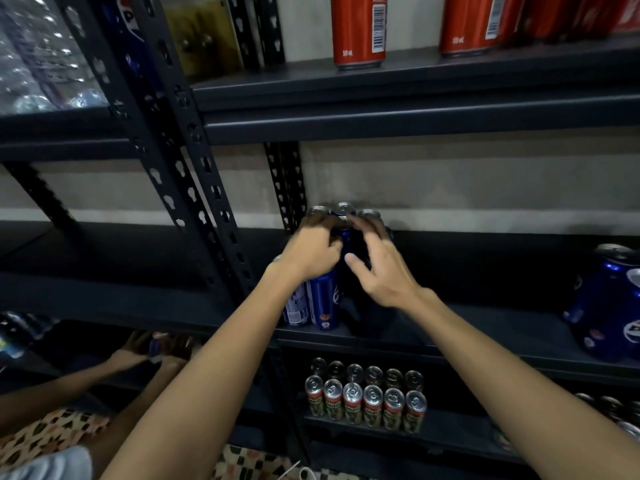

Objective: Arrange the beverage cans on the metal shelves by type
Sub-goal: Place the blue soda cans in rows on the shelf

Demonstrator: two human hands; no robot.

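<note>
A cluster of tall blue cans [323,299] stands at the left end of the middle metal shelf [485,327]. My left hand [311,251] lies over the tops of the front cans with its fingers curled round a blue can [343,233]. My right hand [377,265] reaches in from the right, fingers spread and lightly bent against the cans behind; what it touches is hidden in shadow. More silver can tops [343,208] show at the back of the cluster.
Red cans [358,29] stand on the upper shelf. Two big blue cans [606,306] sit at the right of the middle shelf. Several red-and-green cans [363,403] fill the lower shelf. Another person's hands [152,351] work at lower left. Slotted uprights [194,188] frame the bay.
</note>
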